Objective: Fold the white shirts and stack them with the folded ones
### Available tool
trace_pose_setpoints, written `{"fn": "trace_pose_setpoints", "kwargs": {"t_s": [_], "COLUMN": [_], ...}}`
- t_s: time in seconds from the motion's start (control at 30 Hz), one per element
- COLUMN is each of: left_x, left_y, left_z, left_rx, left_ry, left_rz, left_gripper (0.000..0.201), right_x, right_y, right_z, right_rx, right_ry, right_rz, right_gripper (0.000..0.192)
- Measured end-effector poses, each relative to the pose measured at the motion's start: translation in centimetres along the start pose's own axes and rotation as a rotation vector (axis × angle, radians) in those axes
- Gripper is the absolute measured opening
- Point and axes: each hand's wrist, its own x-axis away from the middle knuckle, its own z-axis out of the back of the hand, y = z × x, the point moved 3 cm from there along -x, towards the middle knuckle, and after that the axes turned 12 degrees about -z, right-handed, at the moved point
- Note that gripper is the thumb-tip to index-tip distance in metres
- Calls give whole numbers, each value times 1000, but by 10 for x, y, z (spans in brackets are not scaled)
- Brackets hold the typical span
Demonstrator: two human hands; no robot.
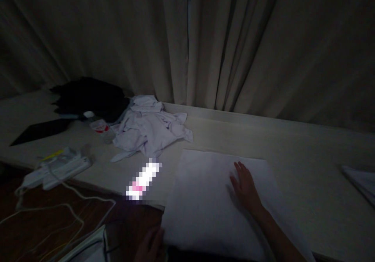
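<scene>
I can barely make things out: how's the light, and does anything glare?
Head view: dim overall, the black pile nearly featureless; head view: a coarsely pixelated patch on the table glares white; head view: the left hand is murky, the right hand clearer against the white cloth.

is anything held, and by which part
The right hand is open over the flat white rectangular cloth, holding nothing; whether the left hand grips the cloth's left edge is too dark to tell.
</scene>
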Motion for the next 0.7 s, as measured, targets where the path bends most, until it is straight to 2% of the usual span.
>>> {"fn": "trace_pose_setpoints", "kwargs": {"t_s": [0.1,0.17,0.23,0.3,0.37,0.5,0.63,0.7], "left_x": [-3,-5,-6,-6,-4,-2,-13,-23], "left_y": [8,12,17,25,33,42,44,53], "left_z": [-17,-20,-21,-20,-20,-14,-5,-3], "left_rx": [133,231,257,205,118,13,113,121], "left_ry": [-59,-91,-132,-161,-157,-73,-44,-6], "left_rz": [76,175,217,174,108,-17,37,100], "left_gripper": [54,58,57,54,52,46,44,44], "right_x": [63,108,146,173,187,193,188,181], "right_y": [63,113,155,180,189,183,179,181], "right_z": [58,85,99,101,94,76,68,69], "right_rx": [-192,-263,-299,-341,-393,-529,-597,-604], "right_ry": [163,198,178,131,86,53,87,142], "right_rz": [-308,-573,-767,-844,-860,-917,-998,-1006], "right_gripper": [60,61,61,54,48,51,57,56]}}
